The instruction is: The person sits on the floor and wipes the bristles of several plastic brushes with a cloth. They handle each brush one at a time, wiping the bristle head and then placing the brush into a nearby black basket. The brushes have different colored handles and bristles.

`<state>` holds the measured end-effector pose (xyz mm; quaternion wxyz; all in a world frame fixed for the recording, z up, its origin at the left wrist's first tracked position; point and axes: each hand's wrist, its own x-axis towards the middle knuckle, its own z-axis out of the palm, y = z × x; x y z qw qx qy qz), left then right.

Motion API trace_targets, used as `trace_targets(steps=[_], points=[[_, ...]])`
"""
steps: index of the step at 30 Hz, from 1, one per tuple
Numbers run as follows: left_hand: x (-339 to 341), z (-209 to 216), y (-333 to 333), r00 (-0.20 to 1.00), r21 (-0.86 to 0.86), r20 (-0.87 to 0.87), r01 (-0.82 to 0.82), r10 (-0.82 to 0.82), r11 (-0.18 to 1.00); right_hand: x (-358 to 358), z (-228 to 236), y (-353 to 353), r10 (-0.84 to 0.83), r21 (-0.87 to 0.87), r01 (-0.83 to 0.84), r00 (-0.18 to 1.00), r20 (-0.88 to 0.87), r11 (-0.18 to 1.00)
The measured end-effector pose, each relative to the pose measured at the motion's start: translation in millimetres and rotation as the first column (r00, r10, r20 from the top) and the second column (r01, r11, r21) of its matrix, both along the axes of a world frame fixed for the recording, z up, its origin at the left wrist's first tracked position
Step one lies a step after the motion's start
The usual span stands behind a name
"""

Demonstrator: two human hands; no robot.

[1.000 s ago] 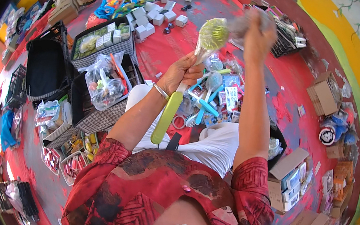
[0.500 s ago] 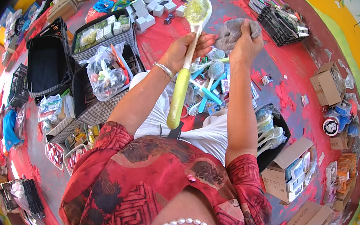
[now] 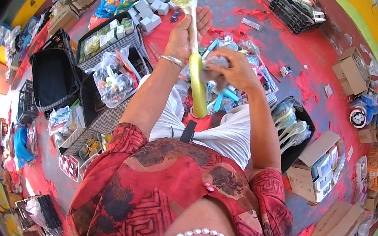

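Note:
My left hand (image 3: 179,40) holds a long-handled bath brush (image 3: 197,84) by its pale shaft, with the thumb over it and the other fingers partly stretched out behind. The brush's round head with pale green bristles tilts up and away to the left, and its yellow-green handle points down toward my lap. In my right hand (image 3: 240,70) a bunched grey cloth (image 3: 217,65) is gripped, close against the right side of the handle; blur hides whether they touch. Beyond my lap lies a pile of brushes and small packets (image 3: 255,59), partly behind my right hand.
To my right stand a black bin (image 3: 301,150) with bagged brushes and an open carton (image 3: 303,180). On the left are a patterned box (image 3: 135,38) of small packages, a black crate (image 3: 52,74) and a plastic bag (image 3: 114,83). White boxes (image 3: 147,20) lie farther off.
My right hand has brought the grey cloth down and left to the brush handle. My left hand and the brush have shifted up and left, the head tilting farther left.

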<state>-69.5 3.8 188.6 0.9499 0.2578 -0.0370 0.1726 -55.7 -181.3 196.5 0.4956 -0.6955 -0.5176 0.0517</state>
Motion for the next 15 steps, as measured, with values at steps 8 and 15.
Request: trace_targets(steps=[8, 15], points=[[1.1, 2.4, -7.9, 0.960, -0.178, 0.026, 0.279, -0.279, 0.944, 17.3, 27.3, -8.7, -0.108, 0.512, 0.594, 0.711, -0.695, 0.620], [-21.1, 10.2, -50.0, 0.779, 0.062, 0.014, 0.626, -0.627, 0.778, 50.1, 101.1, 1.6, -0.589, 0.672, 0.480, 0.804, -0.080, 0.564]])
